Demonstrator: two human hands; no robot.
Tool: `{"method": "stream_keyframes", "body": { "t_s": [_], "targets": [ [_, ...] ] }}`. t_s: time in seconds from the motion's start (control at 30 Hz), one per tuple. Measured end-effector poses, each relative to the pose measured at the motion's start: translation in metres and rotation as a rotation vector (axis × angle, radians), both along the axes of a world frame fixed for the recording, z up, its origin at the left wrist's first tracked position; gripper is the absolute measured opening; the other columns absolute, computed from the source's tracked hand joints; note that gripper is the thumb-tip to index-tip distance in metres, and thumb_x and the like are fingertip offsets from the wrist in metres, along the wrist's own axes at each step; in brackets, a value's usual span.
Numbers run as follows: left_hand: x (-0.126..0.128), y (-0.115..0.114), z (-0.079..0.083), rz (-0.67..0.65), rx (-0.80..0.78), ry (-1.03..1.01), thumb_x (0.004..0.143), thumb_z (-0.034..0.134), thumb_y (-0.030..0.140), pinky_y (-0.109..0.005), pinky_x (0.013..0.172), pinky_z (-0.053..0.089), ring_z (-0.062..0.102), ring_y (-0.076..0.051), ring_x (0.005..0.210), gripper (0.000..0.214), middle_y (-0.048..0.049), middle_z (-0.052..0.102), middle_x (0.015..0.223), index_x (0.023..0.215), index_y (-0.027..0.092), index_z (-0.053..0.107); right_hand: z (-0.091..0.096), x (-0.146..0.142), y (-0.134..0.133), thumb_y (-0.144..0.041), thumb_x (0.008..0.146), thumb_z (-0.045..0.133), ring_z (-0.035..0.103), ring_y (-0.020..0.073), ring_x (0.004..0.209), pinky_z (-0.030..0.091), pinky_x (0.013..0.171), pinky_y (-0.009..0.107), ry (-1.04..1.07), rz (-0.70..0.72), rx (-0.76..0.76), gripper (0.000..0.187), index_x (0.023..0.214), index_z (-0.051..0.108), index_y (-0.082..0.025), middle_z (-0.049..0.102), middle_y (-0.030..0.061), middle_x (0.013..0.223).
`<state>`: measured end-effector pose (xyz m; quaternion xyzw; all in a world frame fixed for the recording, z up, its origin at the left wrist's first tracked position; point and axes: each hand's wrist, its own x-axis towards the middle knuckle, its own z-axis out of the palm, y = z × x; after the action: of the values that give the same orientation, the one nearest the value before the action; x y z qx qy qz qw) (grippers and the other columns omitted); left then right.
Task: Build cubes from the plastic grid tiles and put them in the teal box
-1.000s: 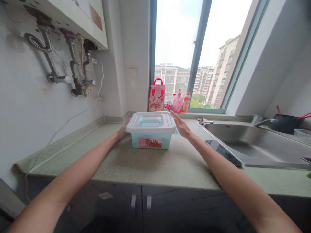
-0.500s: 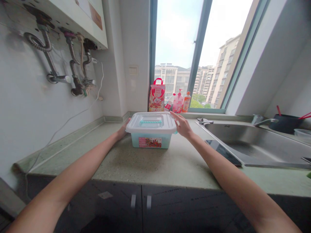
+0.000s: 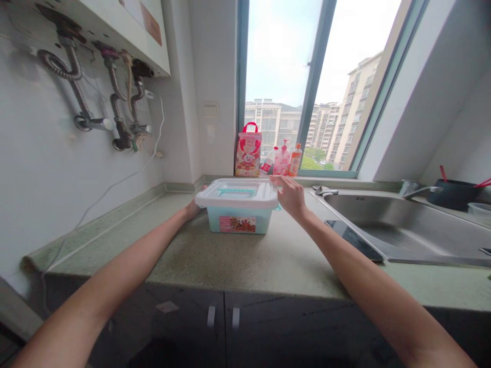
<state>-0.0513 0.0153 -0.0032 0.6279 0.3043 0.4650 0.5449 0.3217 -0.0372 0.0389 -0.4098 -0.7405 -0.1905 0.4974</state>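
A light-teal plastic storage box [image 3: 264,220] with a label on its front stands on the counter. Its white lid [image 3: 207,197], with a teal handle in the middle, lies over the top, shifted a little to the left. At the lid's left edge is my left hand [image 3: 194,206], its fingers curled round the rim and partly hidden behind it. My right hand [image 3: 292,197] grips the lid's right edge with bent fingers. Below it a teal side clip [image 3: 278,207] hangs out from the box.
On the windowsill stand a pink bag [image 3: 248,156], a pump bottle [image 3: 282,161] and an orange bottle [image 3: 295,161]. A steel sink [image 3: 399,225] lies to the right, with a dark flat panel [image 3: 353,239] at its near-left edge. A white cable [image 3: 115,186] runs down the left wall.
The lid has slid slightly left and changed its tilt over the box. My right fingers have bent further round its edge. The box has stayed in place.
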Motion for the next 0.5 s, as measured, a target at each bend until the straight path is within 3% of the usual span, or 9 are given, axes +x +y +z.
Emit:
{"method": "stream_keyframes", "body": {
  "t_s": [0.17,0.3,0.4,0.5],
  "targets": [
    [-0.001,0.001,0.000,0.000,0.001,-0.035,0.101,0.052,0.061,-0.039,0.106,0.054,0.070,-0.034,0.123,0.056,-0.0111,0.083,0.102,0.120,0.015,0.078,0.006,0.007,0.003,-0.034,0.101,0.056,0.075,0.0276,0.089,0.057,0.085,0.039,0.094,-0.038,-0.005,0.023,0.111,0.075,-0.027,0.081,0.0076,0.111],
    [-0.004,0.005,0.000,-0.032,-0.040,0.009,0.105,0.040,0.069,-0.038,0.104,0.054,0.069,-0.036,0.125,0.070,-0.0121,0.083,0.097,0.116,0.013,0.080,0.007,0.026,0.020,-0.064,0.101,0.055,0.075,0.0325,0.083,0.059,0.086,0.047,0.366,-0.120,-0.024,0.046,0.116,0.072,-0.024,0.080,0.0111,0.093],
    [-0.005,0.009,-0.002,-0.064,-0.039,0.007,0.103,0.040,0.072,-0.037,0.104,0.055,0.070,-0.035,0.124,0.071,-0.0119,0.083,0.098,0.117,0.015,0.080,0.006,0.046,0.031,-0.072,0.099,0.051,0.077,0.0361,0.084,0.061,0.081,0.052,0.574,-0.153,-0.022,0.064,0.131,0.063,-0.018,0.078,0.0159,0.101],
    [-0.005,0.010,-0.004,-0.091,-0.033,0.002,0.101,0.042,0.075,-0.036,0.106,0.054,0.071,-0.032,0.122,0.072,-0.0123,0.083,0.097,0.117,0.017,0.080,0.002,0.064,0.036,-0.072,0.099,0.049,0.079,0.0344,0.076,0.060,0.061,0.045,0.733,-0.176,-0.004,0.068,0.133,0.058,-0.014,0.073,0.0222,0.117]
  ]
}}
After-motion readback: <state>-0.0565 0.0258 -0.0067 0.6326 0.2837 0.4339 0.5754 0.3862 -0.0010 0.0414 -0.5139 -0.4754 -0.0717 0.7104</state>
